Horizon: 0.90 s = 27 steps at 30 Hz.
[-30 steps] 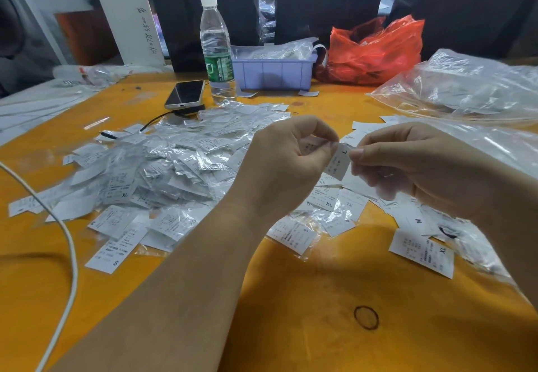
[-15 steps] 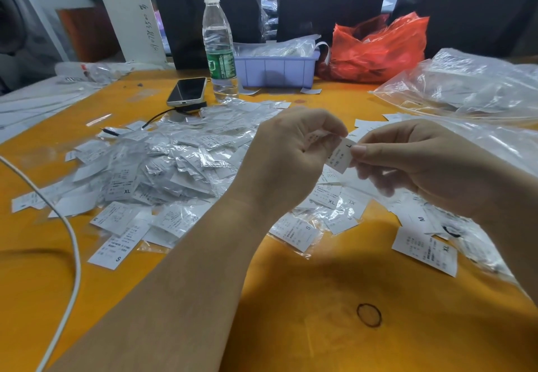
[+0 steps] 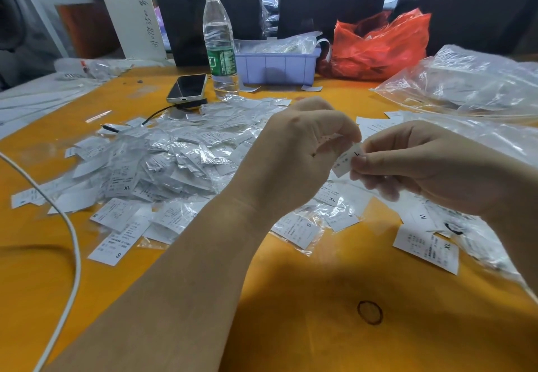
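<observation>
A small white size label marked L (image 3: 348, 159) is held above the orange table (image 3: 291, 299) between both hands. My left hand (image 3: 297, 156) pinches its upper left end with curled fingers. My right hand (image 3: 422, 165) pinches its right end between thumb and forefinger. Whether a clear sleeve is around the label cannot be told. A big heap of bagged white labels (image 3: 163, 162) lies on the table left of my hands. More loose labels (image 3: 425, 246) marked S, M and XL lie under and right of them.
At the back stand a water bottle (image 3: 219, 42), a phone (image 3: 187, 87), a lilac plastic bin (image 3: 276, 65) and a red plastic bag (image 3: 378, 45). Clear plastic bags (image 3: 465, 80) lie at the right. A white cable (image 3: 72, 240) curves along the left. A rubber band (image 3: 369, 312) lies near the front.
Both hands stay together on the L label; my left fingers have shifted slightly on its upper end. Everything on the table is as before.
</observation>
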Tool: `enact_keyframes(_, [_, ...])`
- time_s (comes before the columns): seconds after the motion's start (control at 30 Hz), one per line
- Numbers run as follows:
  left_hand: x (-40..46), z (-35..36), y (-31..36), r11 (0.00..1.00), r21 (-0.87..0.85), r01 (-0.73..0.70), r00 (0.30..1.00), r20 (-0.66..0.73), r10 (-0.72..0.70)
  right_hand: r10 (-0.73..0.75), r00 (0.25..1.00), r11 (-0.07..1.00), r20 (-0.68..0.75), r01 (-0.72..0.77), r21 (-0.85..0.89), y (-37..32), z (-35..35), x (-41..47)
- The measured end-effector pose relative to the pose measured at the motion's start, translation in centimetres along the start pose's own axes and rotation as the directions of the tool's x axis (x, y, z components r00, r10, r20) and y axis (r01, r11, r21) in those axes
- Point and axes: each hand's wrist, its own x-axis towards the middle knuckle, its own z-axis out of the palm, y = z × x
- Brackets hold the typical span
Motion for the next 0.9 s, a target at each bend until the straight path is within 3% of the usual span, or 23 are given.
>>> enact_keyframes(0.07, [-0.1, -0.1, 0.1, 0.998, -0.032, 0.045, 0.999, -0.009, -0.045, -0.011, 1.000, 1.000, -0.017, 0.011, 0.003, 0.1, 0.0, 0.1])
enact_keyframes(0.13, [-0.1, -0.1, 0.2, 0.971, -0.165, 0.172, 0.981, -0.057, -0.184, -0.028, 0.997, 0.999, -0.071, 0.030, 0.016, 0.2, -0.1, 0.2])
enact_keyframes(0.2, [0.0, -0.3, 0.1, 0.852, -0.391, 0.349, 0.919, -0.033, -0.392, -0.046, 0.989, 0.997, -0.140, 0.054, 0.055, 0.4, -0.2, 0.3])
enact_keyframes(0.27, [0.3, -0.5, 0.0, 0.669, -0.533, 0.518, 0.831, 0.129, -0.541, -0.056, 0.979, 0.992, -0.194, 0.076, 0.102, 0.6, -0.3, 0.4])
enact_keyframes(0.3, [0.3, -0.4, 0.0, 0.611, -0.552, 0.567, 0.806, 0.221, -0.549, -0.057, 0.976, 0.989, -0.212, 0.084, 0.119, 0.7, -0.3, 0.4])
enact_keyframes(0.37, [0.3, -0.1, 0.1, 0.598, -0.542, 0.590, 0.804, 0.325, -0.498, -0.058, 0.972, 0.986, -0.230, 0.091, 0.139, 0.7, -0.3, 0.5])
enact_keyframes(0.67, [0.0, 0.3, 0.0, 0.713, -0.459, 0.530, 0.848, 0.301, -0.437, -0.057, 0.971, 0.989, -0.233, 0.088, 0.123, 1.1, 0.1, 0.7])
enact_keyframes(0.9, [-0.2, 1.0, -0.1, 0.580, -0.561, 0.591, 0.805, 0.358, -0.473, -0.058, 0.935, 0.970, -0.351, 0.136, 0.203, 1.0, 0.6, 0.6])
